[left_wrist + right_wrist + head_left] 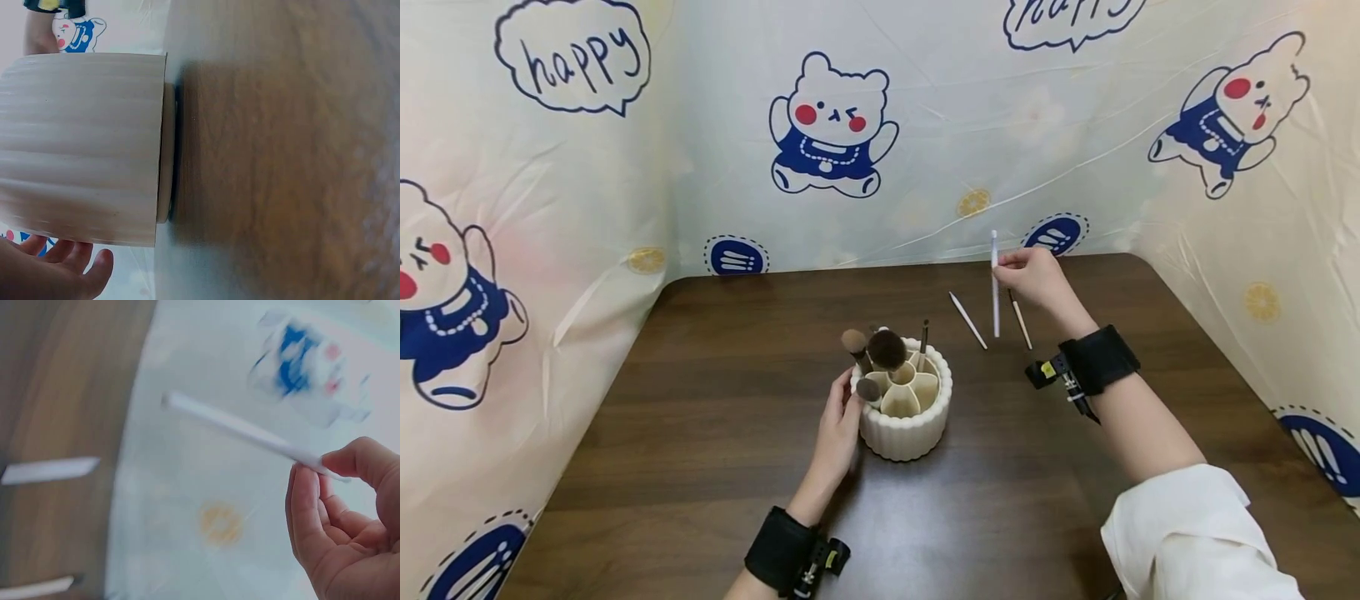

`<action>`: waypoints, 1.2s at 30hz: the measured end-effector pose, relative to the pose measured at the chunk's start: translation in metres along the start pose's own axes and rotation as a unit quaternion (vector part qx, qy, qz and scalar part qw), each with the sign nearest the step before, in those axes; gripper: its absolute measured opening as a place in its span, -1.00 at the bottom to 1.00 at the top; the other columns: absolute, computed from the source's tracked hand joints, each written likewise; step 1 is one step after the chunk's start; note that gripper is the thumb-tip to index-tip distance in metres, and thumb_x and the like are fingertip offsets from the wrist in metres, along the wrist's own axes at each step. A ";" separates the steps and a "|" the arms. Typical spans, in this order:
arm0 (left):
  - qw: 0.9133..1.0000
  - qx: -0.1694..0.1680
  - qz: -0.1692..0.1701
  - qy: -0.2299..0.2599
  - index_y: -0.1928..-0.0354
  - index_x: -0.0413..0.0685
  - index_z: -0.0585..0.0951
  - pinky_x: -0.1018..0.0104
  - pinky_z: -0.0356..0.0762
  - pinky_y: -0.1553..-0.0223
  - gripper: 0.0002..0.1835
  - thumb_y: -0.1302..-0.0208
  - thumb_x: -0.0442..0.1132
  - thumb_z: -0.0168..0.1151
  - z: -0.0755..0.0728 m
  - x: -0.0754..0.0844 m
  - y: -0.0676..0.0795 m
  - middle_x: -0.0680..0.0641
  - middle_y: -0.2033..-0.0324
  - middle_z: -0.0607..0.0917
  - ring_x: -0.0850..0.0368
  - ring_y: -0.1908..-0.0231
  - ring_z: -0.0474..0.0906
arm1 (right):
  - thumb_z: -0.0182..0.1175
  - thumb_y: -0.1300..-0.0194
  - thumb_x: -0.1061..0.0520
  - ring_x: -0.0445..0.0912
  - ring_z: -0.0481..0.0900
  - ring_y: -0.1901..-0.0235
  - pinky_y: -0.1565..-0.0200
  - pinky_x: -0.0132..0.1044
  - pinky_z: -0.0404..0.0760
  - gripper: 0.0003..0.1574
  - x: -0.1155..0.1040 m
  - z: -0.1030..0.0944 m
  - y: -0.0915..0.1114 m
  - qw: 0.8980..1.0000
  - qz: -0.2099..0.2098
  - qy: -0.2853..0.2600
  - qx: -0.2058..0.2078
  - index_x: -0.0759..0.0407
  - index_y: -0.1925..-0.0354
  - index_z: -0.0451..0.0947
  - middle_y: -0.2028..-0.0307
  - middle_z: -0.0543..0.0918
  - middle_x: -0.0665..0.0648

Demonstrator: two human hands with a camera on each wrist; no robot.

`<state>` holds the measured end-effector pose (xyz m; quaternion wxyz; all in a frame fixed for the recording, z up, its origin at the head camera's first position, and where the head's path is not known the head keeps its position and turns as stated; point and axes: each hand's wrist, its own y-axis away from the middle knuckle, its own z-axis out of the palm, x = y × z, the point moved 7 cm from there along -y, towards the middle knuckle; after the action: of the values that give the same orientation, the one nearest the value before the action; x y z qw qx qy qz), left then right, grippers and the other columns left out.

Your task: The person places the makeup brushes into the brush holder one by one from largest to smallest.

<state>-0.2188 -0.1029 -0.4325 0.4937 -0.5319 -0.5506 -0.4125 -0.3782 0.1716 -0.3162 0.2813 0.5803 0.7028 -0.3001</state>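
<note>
Pinched in the right hand [1039, 282], the white stick [996, 312] points nearly upright, long axis lengthwise up-down, near the table [715, 400]'s far edge; the left hand [837, 429] rests relaxed against the ribbed holder [904, 437]; the backdrop [715, 125] reads "happy"

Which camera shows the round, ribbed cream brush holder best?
Head view: the round, ribbed cream brush holder shows with its open compartments. Left wrist shows only its side and base; right wrist, none.
</note>
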 end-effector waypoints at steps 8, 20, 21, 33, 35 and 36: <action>1.000 0.000 -0.001 0.002 -0.37 -0.20 0.23 -0.01 0.23 -0.33 -0.51 -0.46 -0.22 -0.13 0.001 0.001 0.000 -0.25 -0.32 0.38 -0.10 -0.32 0.29 | 0.15 -0.28 0.24 -0.36 0.54 0.44 0.26 -0.52 0.51 -0.71 -0.055 0.019 0.033 0.995 -0.046 -0.075 -0.055 0.46 0.11 0.55 0.33 0.68 0.19; 1.000 -0.003 0.001 -0.002 -0.38 -0.21 0.22 -0.03 0.23 -0.33 -0.51 -0.48 -0.21 -0.14 0.000 0.001 0.001 -0.25 -0.34 0.35 -0.11 -0.34 0.26 | 0.23 -0.16 0.27 -0.26 0.53 0.41 0.33 -0.49 0.50 -0.83 -0.062 0.071 0.058 0.990 -0.078 -0.075 -0.095 0.40 0.30 0.56 0.36 0.68 0.25; 1.000 -0.003 0.001 -0.002 -0.38 -0.21 0.22 -0.03 0.23 -0.33 -0.51 -0.48 -0.21 -0.14 0.000 0.001 0.001 -0.25 -0.34 0.35 -0.11 -0.34 0.26 | 0.23 -0.15 0.27 -0.26 0.53 0.41 0.33 -0.49 0.50 -0.84 -0.060 0.075 0.060 0.990 -0.076 -0.072 -0.099 0.39 0.31 0.56 0.37 0.68 0.23; 1.000 0.002 0.007 -0.004 -0.36 -0.21 0.25 -0.01 0.24 -0.32 -0.51 -0.48 -0.18 -0.12 0.001 0.003 0.000 -0.25 -0.31 0.39 -0.11 -0.32 0.30 | 0.29 -0.04 0.23 -0.27 0.50 0.51 0.39 -0.44 0.47 -0.89 -0.054 0.095 0.070 0.991 -0.093 0.003 -0.095 0.24 0.50 0.55 0.51 0.68 0.12; 1.000 0.001 0.006 -0.004 -0.36 -0.21 0.25 -0.01 0.24 -0.33 -0.51 -0.48 -0.18 -0.11 0.001 0.002 0.000 -0.25 -0.31 0.39 -0.11 -0.32 0.30 | 0.31 -0.02 0.22 -0.26 0.51 0.53 0.41 -0.44 0.46 -0.89 -0.056 0.097 0.072 0.990 -0.105 0.018 -0.093 0.22 0.53 0.55 0.53 0.68 0.11; 1.000 0.001 0.006 -0.004 -0.36 -0.21 0.25 -0.01 0.24 -0.33 -0.51 -0.48 -0.18 -0.11 0.001 0.002 0.000 -0.25 -0.31 0.39 -0.11 -0.32 0.30 | 0.32 -0.01 0.23 -0.26 0.51 0.53 0.42 -0.44 0.46 -0.88 -0.058 0.098 0.072 0.989 -0.111 0.026 -0.091 0.22 0.54 0.56 0.54 0.68 0.10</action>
<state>-0.2184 -0.1015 -0.4303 0.4946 -0.5362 -0.5499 -0.4067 -0.2926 0.0717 -0.3447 0.2798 0.4784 0.7941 -0.2494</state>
